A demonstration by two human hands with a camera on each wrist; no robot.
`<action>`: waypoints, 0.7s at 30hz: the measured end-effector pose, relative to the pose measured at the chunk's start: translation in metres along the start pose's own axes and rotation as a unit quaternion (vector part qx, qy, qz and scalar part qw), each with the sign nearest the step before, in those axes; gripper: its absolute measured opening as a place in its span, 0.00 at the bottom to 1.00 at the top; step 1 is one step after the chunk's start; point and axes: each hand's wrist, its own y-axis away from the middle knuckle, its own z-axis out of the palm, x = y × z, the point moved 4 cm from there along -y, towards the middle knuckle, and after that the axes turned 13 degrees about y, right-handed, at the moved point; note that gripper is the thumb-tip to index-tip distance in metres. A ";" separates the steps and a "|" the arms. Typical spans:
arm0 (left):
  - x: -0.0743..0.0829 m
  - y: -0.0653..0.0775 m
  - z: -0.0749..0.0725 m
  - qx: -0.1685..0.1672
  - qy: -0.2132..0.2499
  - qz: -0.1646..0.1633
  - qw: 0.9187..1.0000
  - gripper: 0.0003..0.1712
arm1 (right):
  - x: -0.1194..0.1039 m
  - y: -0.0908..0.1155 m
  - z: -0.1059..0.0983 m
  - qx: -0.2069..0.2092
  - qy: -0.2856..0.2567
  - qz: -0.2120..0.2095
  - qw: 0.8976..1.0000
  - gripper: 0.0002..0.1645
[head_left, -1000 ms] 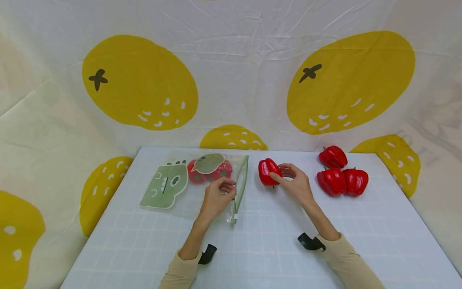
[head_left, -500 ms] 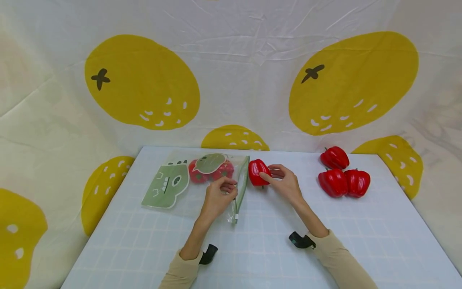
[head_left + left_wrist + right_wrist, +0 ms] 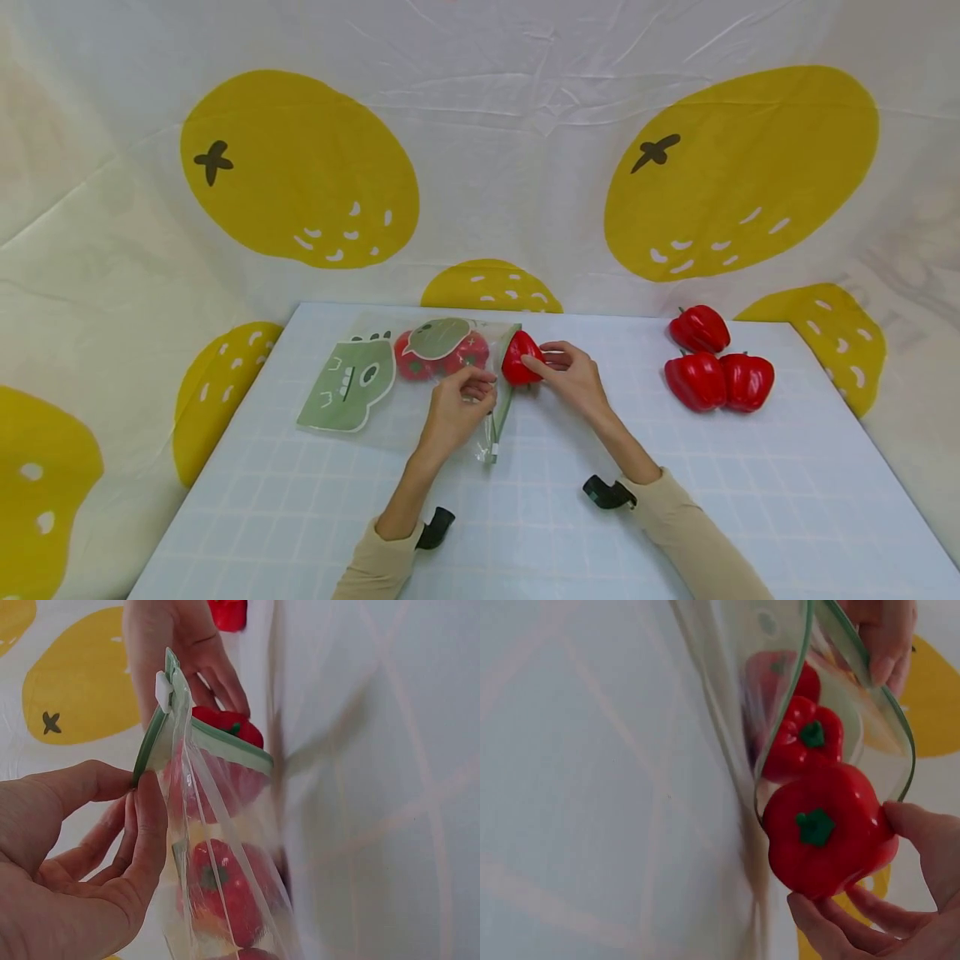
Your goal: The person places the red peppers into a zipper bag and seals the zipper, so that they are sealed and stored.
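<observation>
A clear zip bag (image 3: 420,417) with a green dinosaur print lies on the table, its mouth facing right. My left hand (image 3: 456,410) pinches the upper lip of that mouth between thumb and forefinger, and the green edge stands raised in the left wrist view. Inside the bag are red bell peppers (image 3: 225,889) with green stems. My right hand (image 3: 573,379) grips another red bell pepper (image 3: 829,829) by its sides, right at the mouth. Part of this pepper is within the opening, stem end outward toward the right wrist camera.
Three more red bell peppers (image 3: 697,379) sit close together at the table's back right. The white gridded table (image 3: 540,533) meets a cloth backdrop (image 3: 510,183) with yellow fruit prints. A white slider (image 3: 162,691) sits on the bag's green zip edge.
My right hand has carried its bell pepper left from beside the bag into the mouth. My left hand keeps its pinch on the bag's edge in about the same place.
</observation>
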 end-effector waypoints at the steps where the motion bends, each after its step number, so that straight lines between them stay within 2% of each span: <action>1: 0.000 0.000 0.000 -0.001 -0.001 -0.001 1.000 0.10 | -0.001 0.000 0.002 0.001 -0.001 -0.001 1.000 0.38; 17: 0.001 -0.001 -0.001 0.001 -0.006 0.015 1.000 0.09 | -0.016 -0.006 0.021 0.041 0.006 -0.045 0.998 0.32; 21: 0.000 -0.002 0.000 0.001 -0.005 0.022 1.000 0.09 | -0.019 -0.005 0.023 0.024 -0.003 -0.047 0.999 0.30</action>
